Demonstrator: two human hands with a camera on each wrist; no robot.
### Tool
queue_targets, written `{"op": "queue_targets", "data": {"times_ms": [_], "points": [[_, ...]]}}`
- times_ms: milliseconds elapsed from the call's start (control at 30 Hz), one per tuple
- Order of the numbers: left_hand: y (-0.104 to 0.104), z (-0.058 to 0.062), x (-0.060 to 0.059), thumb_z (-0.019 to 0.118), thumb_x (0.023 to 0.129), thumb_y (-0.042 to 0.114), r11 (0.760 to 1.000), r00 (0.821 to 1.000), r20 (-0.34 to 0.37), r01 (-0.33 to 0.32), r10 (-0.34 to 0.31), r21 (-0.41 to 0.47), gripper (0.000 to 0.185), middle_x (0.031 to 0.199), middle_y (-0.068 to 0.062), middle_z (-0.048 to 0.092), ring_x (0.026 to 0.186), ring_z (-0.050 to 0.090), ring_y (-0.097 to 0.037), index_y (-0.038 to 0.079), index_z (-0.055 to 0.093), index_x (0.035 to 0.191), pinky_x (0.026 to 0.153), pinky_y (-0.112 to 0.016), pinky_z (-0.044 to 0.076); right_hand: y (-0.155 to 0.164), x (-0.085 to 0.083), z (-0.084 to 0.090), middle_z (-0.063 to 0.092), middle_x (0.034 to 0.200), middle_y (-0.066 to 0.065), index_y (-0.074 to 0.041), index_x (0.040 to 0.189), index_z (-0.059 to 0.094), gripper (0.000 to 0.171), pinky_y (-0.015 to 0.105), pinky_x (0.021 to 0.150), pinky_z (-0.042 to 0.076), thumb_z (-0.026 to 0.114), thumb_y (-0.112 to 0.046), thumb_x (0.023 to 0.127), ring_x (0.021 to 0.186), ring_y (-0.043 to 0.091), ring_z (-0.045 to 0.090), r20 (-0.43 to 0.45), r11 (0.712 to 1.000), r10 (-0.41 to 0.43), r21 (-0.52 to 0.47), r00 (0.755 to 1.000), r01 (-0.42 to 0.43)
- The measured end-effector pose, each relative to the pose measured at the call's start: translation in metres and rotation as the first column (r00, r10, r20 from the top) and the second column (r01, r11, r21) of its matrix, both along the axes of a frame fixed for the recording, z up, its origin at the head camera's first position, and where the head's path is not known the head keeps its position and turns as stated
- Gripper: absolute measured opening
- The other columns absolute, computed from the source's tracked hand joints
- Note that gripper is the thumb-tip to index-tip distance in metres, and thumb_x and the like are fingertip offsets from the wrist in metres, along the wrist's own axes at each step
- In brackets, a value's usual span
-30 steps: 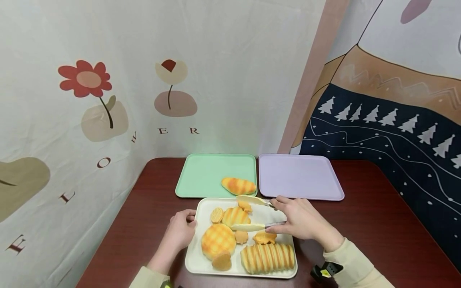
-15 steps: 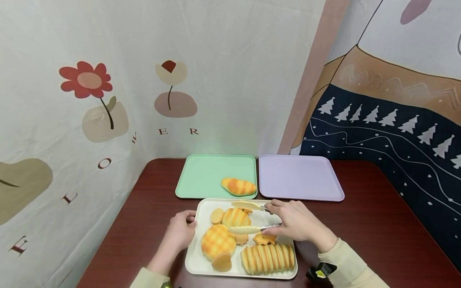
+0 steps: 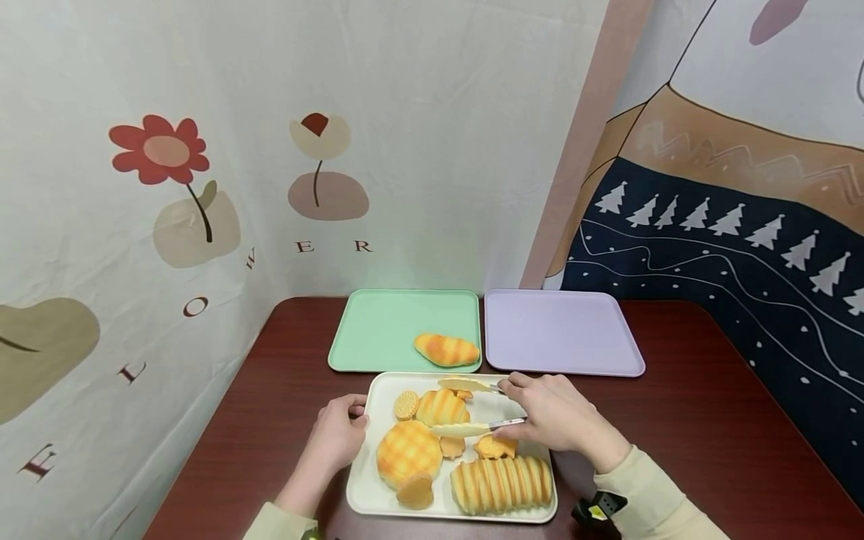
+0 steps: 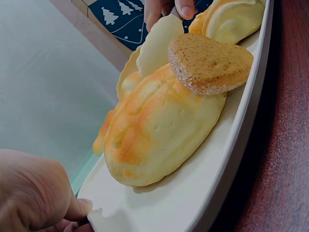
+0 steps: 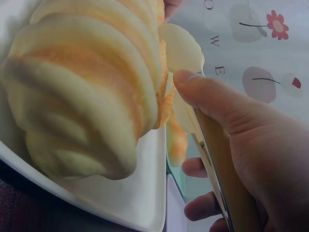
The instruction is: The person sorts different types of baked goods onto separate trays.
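My right hand [image 3: 560, 420] grips a pair of tongs [image 3: 462, 430] with pale yellow tips and metal arms. The tips stand spread over the white tray [image 3: 367, 501], one on the far side and one on the near side of a small striped roll [image 3: 442, 406]. In the right wrist view the thumb lies along one arm of the tongs [image 5: 219, 164], with fingers on the other side. My left hand [image 3: 340, 431] pinches the tray's left rim; in the left wrist view its thumb presses at the tray's corner. A round crosshatched bun [image 3: 405, 450] lies near the roll.
The white tray also bears a long ridged loaf [image 3: 502, 486], a brown sugar-edged piece [image 3: 415, 492], an oval biscuit [image 3: 406, 405] and a golden piece [image 3: 496, 447]. Behind stand a green tray [image 3: 378, 322] with a croissant [image 3: 447, 350] and a lilac tray [image 3: 560, 330].
The right hand and tongs have shifted slightly left and closer to me, with the far tip now over the tray. My left hand has stayed at the rim.
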State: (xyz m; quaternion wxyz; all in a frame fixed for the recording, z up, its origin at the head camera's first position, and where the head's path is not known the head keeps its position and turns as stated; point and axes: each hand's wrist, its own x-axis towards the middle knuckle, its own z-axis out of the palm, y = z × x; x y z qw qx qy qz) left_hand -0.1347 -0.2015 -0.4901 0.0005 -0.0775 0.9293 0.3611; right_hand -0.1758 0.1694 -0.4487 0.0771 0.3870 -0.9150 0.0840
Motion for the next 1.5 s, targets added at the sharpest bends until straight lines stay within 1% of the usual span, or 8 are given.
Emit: {"op": "queue_targets", "data": {"times_ms": [133,300,533,700,900,1100,1233,1500], "points": [[0.001,0.001,0.000,0.066,0.097,0.002,1.000,1.000,-0.007,0.002,-0.002,-0.001,0.030,0.101,-0.002,0.069,0.096,0.066,-0.027,0.003,0.073,0.126,0.084,-0.050,0.053,0.000,0.000,0.000,0.066,0.103,-0.007,-0.014,0.122,0.075,0.068,0.039,0.062,0.054,0.068,-0.074,0.090,0.064,0.012,0.059,0.008,1.000,0.000,0.006,1.000,0.000],[0.001,0.001,0.000,0.066,0.097,0.002,1.000,1.000,-0.013,0.007,-0.007,-0.002,0.030,0.101,-0.002,0.069,0.096,0.066,-0.027,0.002,0.073,0.126,0.084,-0.050,0.053,0.001,-0.002,0.002,0.064,0.099,-0.008,-0.016,0.121,0.075,0.061,0.037,0.058,0.051,0.071,-0.069,0.091,0.059,0.007,0.051,0.019,1.000,0.005,-0.001,1.000,-0.005],[0.001,0.001,0.000,0.066,0.097,0.002,1.000,1.000,-0.012,0.009,-0.009,-0.002,0.030,0.101,-0.002,0.069,0.096,0.065,-0.027,0.002,0.073,0.126,0.085,-0.049,0.053,0.002,-0.003,0.002,0.061,0.090,-0.008,-0.019,0.108,0.073,0.042,0.030,0.051,0.039,0.078,-0.058,0.091,0.055,0.004,0.041,0.008,0.998,0.046,-0.032,0.999,-0.046],[0.001,0.001,0.000,0.066,0.097,0.002,1.000,1.000,-0.009,0.008,-0.008,-0.002,0.030,0.101,-0.002,0.069,0.096,0.066,-0.027,0.003,0.073,0.126,0.084,-0.049,0.053,0.003,-0.004,0.001,0.061,0.089,-0.008,-0.018,0.105,0.073,0.039,0.027,0.049,0.037,0.079,-0.054,0.092,0.054,0.003,0.039,0.001,0.996,0.070,-0.058,0.998,-0.070],[0.001,0.001,0.000,0.066,0.097,0.003,1.000,1.000,-0.012,0.007,-0.007,0.000,0.030,0.100,-0.002,0.070,0.095,0.066,-0.026,0.002,0.073,0.125,0.083,-0.049,0.053,0.006,-0.003,0.000,0.052,0.083,-0.012,-0.020,0.094,0.067,0.037,0.025,0.047,0.030,0.079,-0.054,0.091,0.051,0.002,0.033,-0.036,0.993,0.077,-0.085,0.996,-0.080],[0.000,0.001,-0.001,0.066,0.097,0.003,1.000,1.000,-0.008,0.003,-0.003,-0.002,0.030,0.100,-0.001,0.069,0.094,0.066,-0.026,0.003,0.073,0.125,0.083,-0.048,0.053,0.010,-0.001,0.004,0.053,0.082,-0.011,-0.020,0.096,0.067,0.037,0.023,0.047,0.031,0.079,-0.055,0.091,0.052,0.001,0.033,-0.066,0.986,0.084,-0.136,0.994,-0.092],[0.000,0.000,-0.001,0.066,0.097,0.003,1.000,1.000,-0.001,0.000,0.000,-0.003,0.030,0.101,-0.002,0.069,0.095,0.066,-0.026,0.003,0.073,0.126,0.083,-0.048,0.053,0.012,0.000,0.010,0.053,0.084,-0.015,-0.022,0.098,0.069,0.036,0.022,0.048,0.035,0.075,-0.057,0.094,0.053,-0.001,0.036,-0.076,0.982,0.077,-0.167,0.994,-0.089],[0.000,-0.001,-0.002,0.066,0.098,0.003,1.000,1.000,0.005,0.003,-0.003,-0.008,0.030,0.102,-0.002,0.069,0.095,0.066,-0.026,0.003,0.073,0.127,0.082,-0.048,0.053,0.015,0.002,0.020,0.049,0.087,-0.021,-0.025,0.100,0.068,0.033,0.020,0.047,0.035,0.075,-0.057,0.094,0.050,-0.003,0.035,-0.078,0.983,0.053,-0.173,0.996,-0.066]]}}
